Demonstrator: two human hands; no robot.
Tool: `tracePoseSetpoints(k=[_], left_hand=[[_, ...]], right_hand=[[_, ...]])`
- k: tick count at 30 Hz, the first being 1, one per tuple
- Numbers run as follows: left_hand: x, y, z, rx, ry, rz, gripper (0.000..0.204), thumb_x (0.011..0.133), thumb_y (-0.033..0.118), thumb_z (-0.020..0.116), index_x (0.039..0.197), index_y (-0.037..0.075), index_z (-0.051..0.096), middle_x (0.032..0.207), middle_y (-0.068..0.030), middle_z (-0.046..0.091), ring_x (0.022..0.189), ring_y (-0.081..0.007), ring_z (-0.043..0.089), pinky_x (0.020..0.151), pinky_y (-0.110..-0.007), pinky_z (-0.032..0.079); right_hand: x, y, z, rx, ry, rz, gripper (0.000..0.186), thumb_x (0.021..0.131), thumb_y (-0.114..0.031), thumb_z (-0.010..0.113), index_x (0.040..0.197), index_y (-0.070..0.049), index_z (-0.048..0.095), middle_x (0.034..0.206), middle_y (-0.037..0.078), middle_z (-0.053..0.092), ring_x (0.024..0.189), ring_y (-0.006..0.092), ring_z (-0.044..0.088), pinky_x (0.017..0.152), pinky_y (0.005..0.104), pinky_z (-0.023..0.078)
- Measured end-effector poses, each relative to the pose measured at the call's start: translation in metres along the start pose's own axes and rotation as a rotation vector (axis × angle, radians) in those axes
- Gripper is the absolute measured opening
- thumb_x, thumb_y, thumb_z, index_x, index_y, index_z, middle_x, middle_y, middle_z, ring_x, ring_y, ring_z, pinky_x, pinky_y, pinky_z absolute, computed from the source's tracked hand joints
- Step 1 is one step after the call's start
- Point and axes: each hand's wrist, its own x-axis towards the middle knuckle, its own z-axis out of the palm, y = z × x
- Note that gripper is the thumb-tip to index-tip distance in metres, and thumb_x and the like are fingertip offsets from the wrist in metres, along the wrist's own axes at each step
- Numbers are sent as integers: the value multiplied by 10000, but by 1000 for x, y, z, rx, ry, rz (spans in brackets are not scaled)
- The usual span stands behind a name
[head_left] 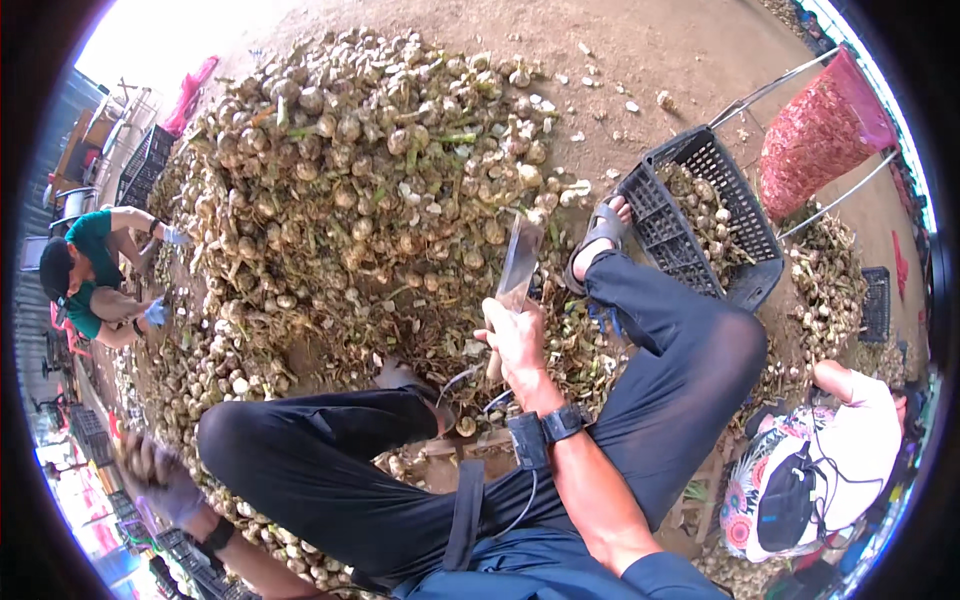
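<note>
My right hand [517, 340] is closed around the handle of a broad-bladed knife [522, 258], its blade pointing away from me over the heap. No glove covers this hand, and a black band with a small box sits on the wrist. Out to the far left, my left hand [160, 478] wears a dirty, pale purple glove. Motion smears its fingers, so whether they hold anything is unclear. In front of my knees spreads a large heap of garlic bulbs [345, 215] with dry stalks. Loose trimmings [570, 365] lie between my legs, below the knife.
A black plastic crate [660, 228] of garlic stands beside my right foot. Beyond it, a red mesh bag [815, 140] hangs full on a metal frame. One co-worker [95, 240] crouches at the left; another person [850, 450] sits close on the right. Stacked crates [150, 160] stand far left.
</note>
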Motion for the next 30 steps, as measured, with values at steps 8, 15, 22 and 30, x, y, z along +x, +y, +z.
tracePoseSetpoints(k=[8,15,22,30], left_hand=[[-214,-193,24,1140,923,-944,373,971,187,567,1334,108,537,1198,-166,613,927,-280,652,767,-416,554],[-122,-413,43,1083,-501,-785,360,945,153,551,1303,131,587,1196,-146,614,932,-353,640,770,-417,548],[-149,-514,39,1652,-763,-882,279,906,143,539,1131,-10,600,920,-192,635,827,-316,652,626,-454,521],[-126,-523,26,1605,-1112,-1182,506,853,216,567,1267,-75,561,911,-116,687,911,-306,618,779,-502,433]], right_hand=[[6,0,8,-22,-34,9,193,927,-157,670,779,-40,632,631,-23,558,474,63,490,563,279,556],[8,5,13,27,-47,-6,181,930,-136,667,772,-57,629,631,-38,551,470,49,475,577,280,546],[4,-3,9,25,68,61,188,922,-137,680,761,-57,628,642,-26,563,480,57,489,569,278,541],[1,-16,1,26,37,46,208,924,-135,677,734,-69,622,633,-37,555,475,47,480,557,272,540]])
